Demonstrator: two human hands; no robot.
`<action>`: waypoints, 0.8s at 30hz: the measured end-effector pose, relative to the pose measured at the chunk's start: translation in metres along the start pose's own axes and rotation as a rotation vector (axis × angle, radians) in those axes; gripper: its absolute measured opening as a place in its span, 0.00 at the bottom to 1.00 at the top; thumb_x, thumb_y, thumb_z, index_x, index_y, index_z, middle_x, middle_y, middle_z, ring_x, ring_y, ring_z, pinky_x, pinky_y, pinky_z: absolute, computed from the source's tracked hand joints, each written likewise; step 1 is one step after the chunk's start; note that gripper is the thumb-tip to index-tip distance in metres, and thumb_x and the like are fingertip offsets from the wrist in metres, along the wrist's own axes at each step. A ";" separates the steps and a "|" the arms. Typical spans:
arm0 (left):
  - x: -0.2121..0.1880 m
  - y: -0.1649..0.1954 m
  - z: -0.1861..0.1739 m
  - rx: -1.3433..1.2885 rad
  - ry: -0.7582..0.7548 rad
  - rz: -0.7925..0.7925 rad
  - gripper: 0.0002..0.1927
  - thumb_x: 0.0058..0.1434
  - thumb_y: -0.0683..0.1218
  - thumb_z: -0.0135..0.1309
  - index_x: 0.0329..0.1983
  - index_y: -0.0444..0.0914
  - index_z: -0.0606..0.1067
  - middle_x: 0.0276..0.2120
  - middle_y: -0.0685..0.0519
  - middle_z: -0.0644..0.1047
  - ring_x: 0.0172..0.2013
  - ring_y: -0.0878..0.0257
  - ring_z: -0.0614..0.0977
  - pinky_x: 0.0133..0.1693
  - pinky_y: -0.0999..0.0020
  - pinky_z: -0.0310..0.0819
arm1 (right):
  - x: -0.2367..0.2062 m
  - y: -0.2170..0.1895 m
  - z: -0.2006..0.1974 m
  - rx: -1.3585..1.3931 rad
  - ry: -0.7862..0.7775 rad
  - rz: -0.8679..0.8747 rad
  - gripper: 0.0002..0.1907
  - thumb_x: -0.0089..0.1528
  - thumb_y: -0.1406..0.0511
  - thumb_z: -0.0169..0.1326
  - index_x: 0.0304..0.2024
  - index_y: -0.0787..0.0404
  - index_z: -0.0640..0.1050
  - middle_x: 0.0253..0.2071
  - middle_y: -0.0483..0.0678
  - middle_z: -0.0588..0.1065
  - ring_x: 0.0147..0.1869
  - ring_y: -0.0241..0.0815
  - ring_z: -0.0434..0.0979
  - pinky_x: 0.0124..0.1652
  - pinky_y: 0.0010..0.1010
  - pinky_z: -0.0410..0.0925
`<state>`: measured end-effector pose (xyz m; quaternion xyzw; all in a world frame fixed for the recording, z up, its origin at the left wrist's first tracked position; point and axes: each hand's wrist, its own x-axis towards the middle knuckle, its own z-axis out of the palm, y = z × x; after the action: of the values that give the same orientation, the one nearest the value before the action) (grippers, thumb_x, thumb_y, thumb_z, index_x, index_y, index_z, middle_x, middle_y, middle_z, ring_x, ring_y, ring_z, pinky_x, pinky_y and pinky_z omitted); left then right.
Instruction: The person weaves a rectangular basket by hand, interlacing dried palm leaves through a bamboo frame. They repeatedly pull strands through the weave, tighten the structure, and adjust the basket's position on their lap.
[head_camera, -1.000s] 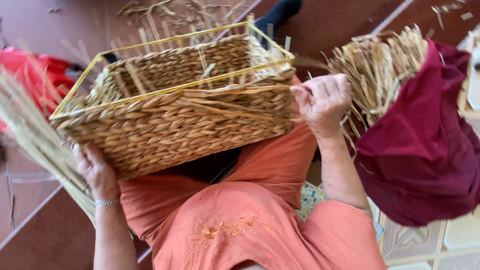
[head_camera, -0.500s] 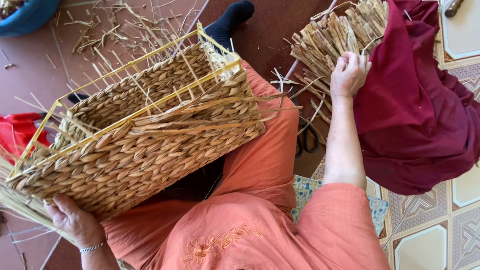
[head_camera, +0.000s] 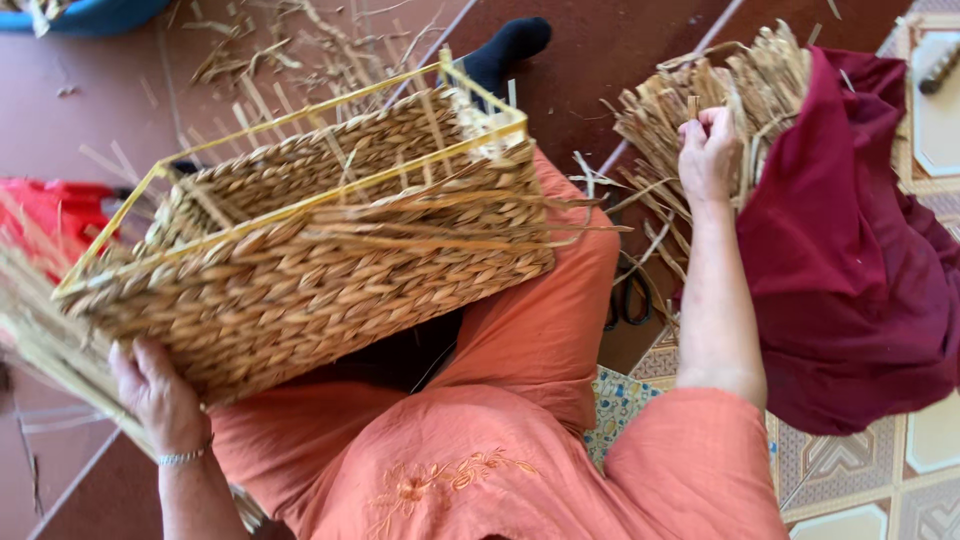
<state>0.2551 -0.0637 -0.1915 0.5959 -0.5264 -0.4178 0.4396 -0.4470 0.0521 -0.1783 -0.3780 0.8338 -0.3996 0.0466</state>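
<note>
The right hand (head_camera: 708, 152) is stretched out to the person's right, its fingers curled and pinched round a few stalks at the top of a bundle of dried straw (head_camera: 700, 110). That bundle fans out from under a dark red cloth (head_camera: 850, 260), which is heaped just beside the forearm and lies over patterned floor tiles (head_camera: 850, 470). Below the bundle, partly hidden by loose stalks, a pair of black-handled scissors (head_camera: 628, 296) lies on the floor near the knee.

The left hand (head_camera: 158, 388) is at the near lower corner of a half-woven straw basket (head_camera: 320, 270), palm against its underside and fingers closed over the bottom edge (a thin bracelet (head_camera: 180, 456) shows at the wrist). The basket is tilted, resting across the person's lap on orange clothing (head_camera: 480, 450), its open mouth turned up and away. A yellow wire frame (head_camera: 300, 120) outlines its rim, and unwoven strands stick out from the side nearest the right knee. Another sheaf of long straw (head_camera: 50, 340) runs beside and under the left hand.

Farther out, straw scraps (head_camera: 280, 40) litter the reddish-brown floor (head_camera: 620, 40), a foot in a black sock (head_camera: 505, 48) pokes out beyond the basket, a red object (head_camera: 50, 215) lies at the left edge, and a blue basin (head_camera: 100, 12) shows at the top left corner.
</note>
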 end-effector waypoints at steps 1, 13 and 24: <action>0.000 0.005 0.000 0.040 0.002 -0.028 0.17 0.86 0.48 0.42 0.70 0.34 0.66 0.51 0.52 0.71 0.47 0.67 0.67 0.57 0.70 0.65 | -0.006 -0.010 0.002 0.112 -0.054 -0.032 0.03 0.73 0.71 0.51 0.44 0.63 0.71 0.36 0.49 0.78 0.37 0.35 0.78 0.37 0.28 0.70; -0.013 0.133 0.100 0.436 -0.151 0.927 0.14 0.63 0.37 0.65 0.51 0.41 0.78 0.49 0.53 0.77 0.52 0.55 0.77 0.56 0.54 0.68 | -0.079 -0.270 0.035 0.249 -0.277 -0.870 0.07 0.72 0.66 0.65 0.45 0.64 0.80 0.41 0.49 0.75 0.39 0.37 0.75 0.35 0.25 0.66; 0.014 0.136 0.174 0.660 -0.446 1.124 0.20 0.61 0.44 0.54 0.56 0.35 0.73 0.55 0.47 0.70 0.55 0.53 0.71 0.56 0.57 0.67 | -0.107 -0.296 0.072 0.116 -0.379 -0.790 0.05 0.69 0.70 0.65 0.41 0.62 0.79 0.38 0.47 0.74 0.43 0.45 0.71 0.44 0.37 0.66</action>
<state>0.0539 -0.1000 -0.1072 0.2350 -0.9330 -0.0570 0.2665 -0.1679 -0.0384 -0.0434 -0.7310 0.5784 -0.3564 0.0635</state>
